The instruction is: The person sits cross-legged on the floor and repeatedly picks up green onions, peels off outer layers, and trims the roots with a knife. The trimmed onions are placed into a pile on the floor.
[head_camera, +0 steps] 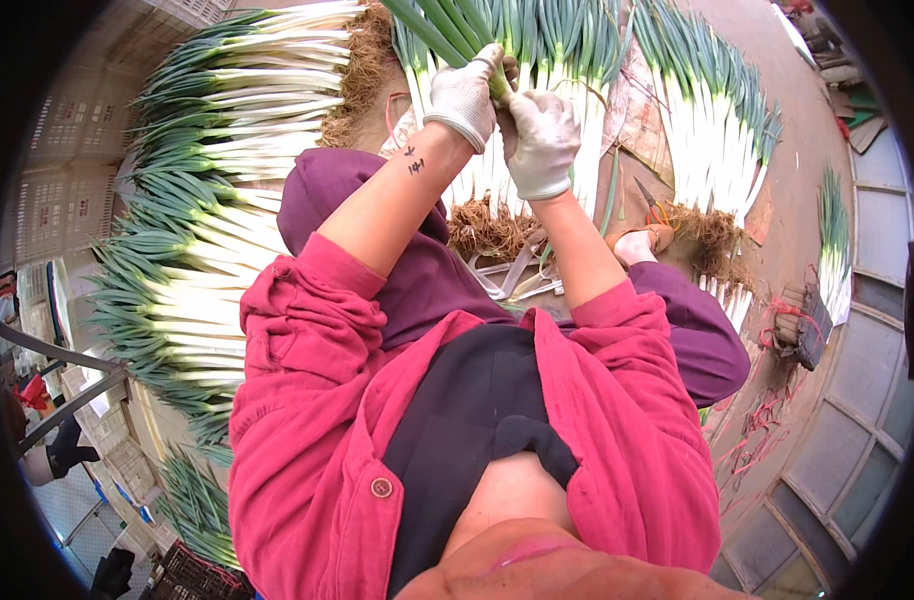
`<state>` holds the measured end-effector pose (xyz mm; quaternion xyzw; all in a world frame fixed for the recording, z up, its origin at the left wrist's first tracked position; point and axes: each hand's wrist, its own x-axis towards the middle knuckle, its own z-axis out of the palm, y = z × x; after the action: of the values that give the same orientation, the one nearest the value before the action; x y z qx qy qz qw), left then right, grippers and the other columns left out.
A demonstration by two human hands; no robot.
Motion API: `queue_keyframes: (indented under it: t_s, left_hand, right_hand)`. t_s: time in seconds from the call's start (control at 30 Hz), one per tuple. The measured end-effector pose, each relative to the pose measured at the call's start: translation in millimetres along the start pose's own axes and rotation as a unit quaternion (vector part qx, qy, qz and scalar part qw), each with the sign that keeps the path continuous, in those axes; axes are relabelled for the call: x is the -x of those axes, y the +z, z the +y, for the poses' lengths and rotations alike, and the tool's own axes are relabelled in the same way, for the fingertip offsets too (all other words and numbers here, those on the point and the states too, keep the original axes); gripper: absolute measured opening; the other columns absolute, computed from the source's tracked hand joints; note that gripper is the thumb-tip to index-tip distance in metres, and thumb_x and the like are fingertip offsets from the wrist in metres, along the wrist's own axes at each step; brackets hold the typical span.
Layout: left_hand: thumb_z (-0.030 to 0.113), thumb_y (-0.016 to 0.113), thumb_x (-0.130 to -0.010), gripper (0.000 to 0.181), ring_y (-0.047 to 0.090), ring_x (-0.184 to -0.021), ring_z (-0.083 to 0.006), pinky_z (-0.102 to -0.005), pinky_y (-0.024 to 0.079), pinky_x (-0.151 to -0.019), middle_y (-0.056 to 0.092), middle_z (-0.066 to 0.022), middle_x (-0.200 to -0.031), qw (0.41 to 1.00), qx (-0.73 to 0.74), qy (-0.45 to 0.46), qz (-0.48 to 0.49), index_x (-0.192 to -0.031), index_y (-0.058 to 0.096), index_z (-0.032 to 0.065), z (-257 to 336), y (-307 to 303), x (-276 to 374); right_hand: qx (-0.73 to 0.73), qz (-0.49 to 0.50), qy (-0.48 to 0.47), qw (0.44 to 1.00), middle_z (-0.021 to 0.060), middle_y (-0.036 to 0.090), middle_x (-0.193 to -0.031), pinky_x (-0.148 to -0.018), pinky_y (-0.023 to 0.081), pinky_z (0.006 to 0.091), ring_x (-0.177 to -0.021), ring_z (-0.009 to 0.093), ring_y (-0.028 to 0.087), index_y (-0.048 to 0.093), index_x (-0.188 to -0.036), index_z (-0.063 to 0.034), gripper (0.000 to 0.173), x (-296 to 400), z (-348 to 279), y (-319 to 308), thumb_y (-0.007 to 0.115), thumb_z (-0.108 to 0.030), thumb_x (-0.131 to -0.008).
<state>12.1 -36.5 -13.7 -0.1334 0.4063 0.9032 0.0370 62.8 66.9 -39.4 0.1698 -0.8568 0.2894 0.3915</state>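
Observation:
My left hand [468,94], in a whitish knit work glove, grips the lower green part of a leek or large green onion [457,37], whose leaves fan up and left. My right hand [544,139], gloved too, is closed on the same stalk just below, and the two hands nearly touch. Beneath them lie long white-stemmed green onions [588,142] side by side, their brown roots [490,229] towards me. A thin tie crosses the stems right of my hands. The lower end of the held stalk is hidden by my right hand.
Rows of green onions [277,82] lie at the left, more [704,142] at the right. Scissors with orange handles [655,206] lie near my foot. Red twine [757,427] is strewn on the right floor. Plastic crates [74,124] stand far left; a metal frame [74,356] is below them.

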Motion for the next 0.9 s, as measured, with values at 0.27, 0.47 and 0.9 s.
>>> queue_keyframes:
  t_s: [0.27, 0.47, 0.9]
  left_hand:
    - [0.011, 0.057, -0.091, 0.019, 0.063, -0.077, -0.0277, -0.0422, 0.057, -0.069, 0.062, -0.0147, -0.085, 0.997, -0.047, 0.063, 0.002, -0.102, 0.050, -0.0036, 26, -4, -6]
    - [0.010, 0.058, -0.090, 0.018, 0.062, -0.067, -0.0216, -0.0344, 0.056, -0.059, 0.060, -0.0125, -0.080, 0.994, 0.073, 0.086, -0.010, -0.099, 0.051, -0.0039, 43, -14, -28]
    - [0.049, 0.061, -0.085, 0.041, 0.038, -0.043, -0.0082, -0.0246, 0.040, -0.041, 0.038, 0.0045, -0.056, 0.989, 0.057, 0.020, -0.137, -0.086, 0.051, 0.0099, 66, 21, -11]
  right_hand:
    - [-0.027, -0.249, 0.045, 0.967, 0.0109, 0.059, -0.077, -0.068, 0.046, 0.0374, -0.076, 0.028, 0.057, 0.063, -0.083, -0.0065, 0.013, 50, 13, -44, 0.067, -0.006, -0.071]
    - [-0.339, -0.147, 0.485, 0.793, 0.0036, 0.064, -0.088, -0.078, 0.047, 0.0292, -0.091, 0.015, 0.059, 0.065, -0.100, -0.0010, 0.019, 111, 36, -70, 0.065, -0.011, -0.083]
    - [-0.453, -0.259, 0.426, 0.739, 0.0038, 0.053, -0.068, -0.046, 0.039, 0.0243, -0.051, 0.009, 0.045, 0.053, -0.117, 0.0056, 0.048, 65, -2, -63, 0.066, -0.030, -0.087]
